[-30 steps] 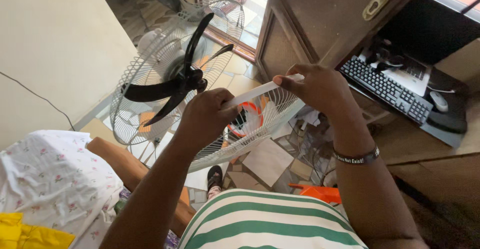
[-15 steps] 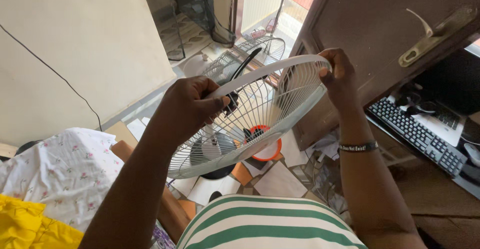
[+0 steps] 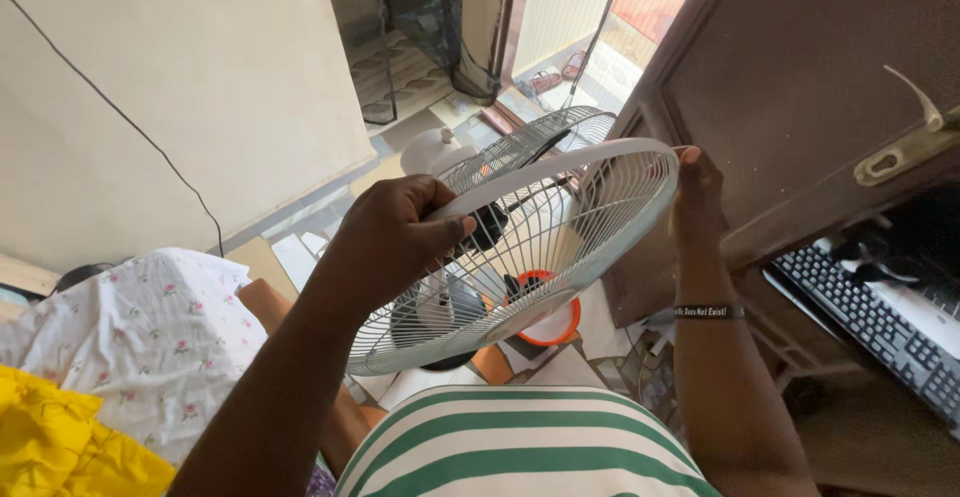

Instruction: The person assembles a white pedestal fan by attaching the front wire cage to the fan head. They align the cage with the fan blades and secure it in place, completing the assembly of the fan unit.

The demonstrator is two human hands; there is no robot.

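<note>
- White wire fan guard held up in mid-air in front of striped shirt, tilted, rim edge toward camera, orange centre cap visible through the wires.
- Left hand clamped on near-left part of guard rim, fingers curled over the white band, thumb on top.
- Right hand gripped the far-right rim, fingertips hooked at the edge; black wristband on that wrist.
- Hands well apart, one on each side of the guard.
- Rest of pedestal fan stood on the floor just behind the held guard: rear guard and dark blade partly seen; round base visible below through the wires.
- Papers scattered on tiled floor under the guard.
- Brown wooden door with metal lever handle right of right hand, close to it.
- Black keyboard at lower right, well apart from guard.
- White floral cloth and yellow cloth at lower left.
- Cream wall with thin black cable at left; open doorway at top.
</note>
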